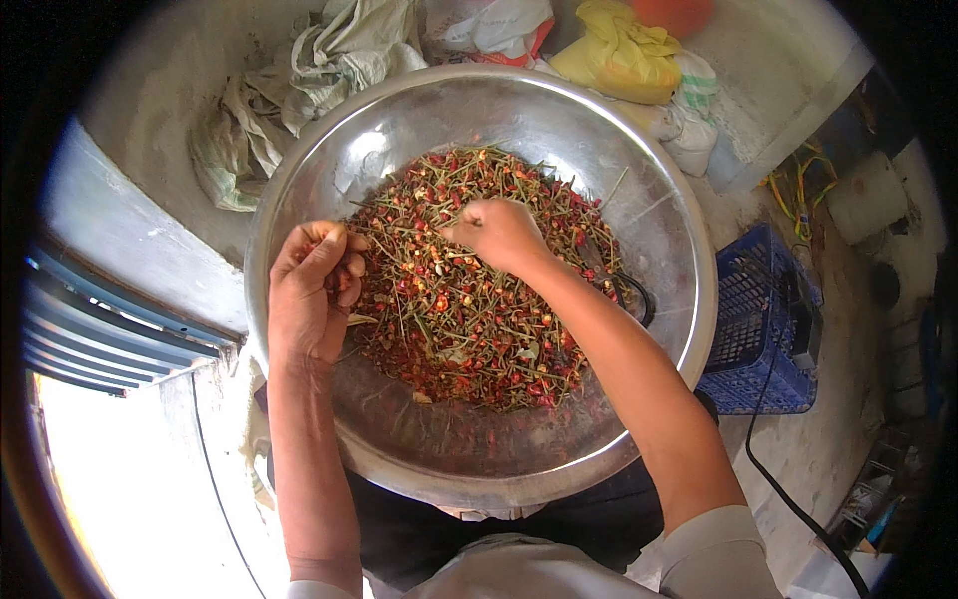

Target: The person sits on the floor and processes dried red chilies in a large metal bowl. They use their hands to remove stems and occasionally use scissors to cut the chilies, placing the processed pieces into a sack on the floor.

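Note:
A wide steel basin [516,442] sits before me with a heap of cut dried red chilies and stems [449,314] in it. My left hand [318,266] is above the basin's left side, its fingers curled around some dark red chili pieces [340,278]. Over the upper middle of the heap is my right hand [490,230], thumb and fingers drawn together; whether anything is between them is hidden. Scissors with black handles [642,296] lie on the heap's right edge, partly covered by my right forearm.
Woven sacks [337,60] are piled behind the basin at the left. A yellow bag [621,56] and a white bag [505,30] sit behind it too. To the right stands a blue plastic crate [748,329], with a black cable [778,479] running past it. A slatted blue-grey piece [112,322] is at left.

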`<action>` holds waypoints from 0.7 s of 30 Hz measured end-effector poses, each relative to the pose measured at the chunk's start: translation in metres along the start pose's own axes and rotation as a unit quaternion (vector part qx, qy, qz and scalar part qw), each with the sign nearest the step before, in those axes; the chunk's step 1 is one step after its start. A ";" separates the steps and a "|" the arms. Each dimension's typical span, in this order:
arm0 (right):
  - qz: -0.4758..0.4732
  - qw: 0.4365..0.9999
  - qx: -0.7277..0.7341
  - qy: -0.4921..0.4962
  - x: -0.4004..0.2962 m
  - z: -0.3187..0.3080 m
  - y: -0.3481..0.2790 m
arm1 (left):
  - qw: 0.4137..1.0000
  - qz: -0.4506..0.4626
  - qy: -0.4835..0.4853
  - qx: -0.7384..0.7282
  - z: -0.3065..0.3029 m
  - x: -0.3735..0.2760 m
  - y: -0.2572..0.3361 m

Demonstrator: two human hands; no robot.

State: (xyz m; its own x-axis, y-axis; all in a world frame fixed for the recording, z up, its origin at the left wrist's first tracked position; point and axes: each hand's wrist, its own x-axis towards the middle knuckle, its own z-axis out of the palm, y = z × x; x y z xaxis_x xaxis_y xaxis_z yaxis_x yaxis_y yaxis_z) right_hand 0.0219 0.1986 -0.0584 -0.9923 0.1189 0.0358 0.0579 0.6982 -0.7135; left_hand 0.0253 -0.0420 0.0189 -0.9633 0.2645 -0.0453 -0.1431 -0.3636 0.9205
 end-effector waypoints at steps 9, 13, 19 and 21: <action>-0.043 0.946 -0.313 -0.076 0.095 0.067 0.004 | 0.999 -0.007 0.049 -0.018 0.005 0.000 0.008; -0.016 0.924 -0.366 -0.110 0.101 0.083 0.002 | 0.998 -0.007 0.057 0.000 0.001 0.000 0.010; -0.064 0.940 -0.319 -0.103 0.073 0.065 0.024 | 0.997 -0.009 0.061 0.045 0.003 -0.004 0.013; -0.046 0.972 -0.215 -0.084 0.055 0.049 0.024 | 0.997 -0.018 0.048 0.059 0.001 -0.004 0.011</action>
State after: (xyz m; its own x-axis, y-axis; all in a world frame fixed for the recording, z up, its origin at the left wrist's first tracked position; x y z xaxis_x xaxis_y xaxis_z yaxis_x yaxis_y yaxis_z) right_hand -0.0364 0.1874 -0.1079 -0.9973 -0.0498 -0.0543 -0.0274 0.9351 -0.3533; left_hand 0.0276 -0.0461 0.0290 -0.9760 0.1870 -0.1115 -0.1563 -0.2452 0.9568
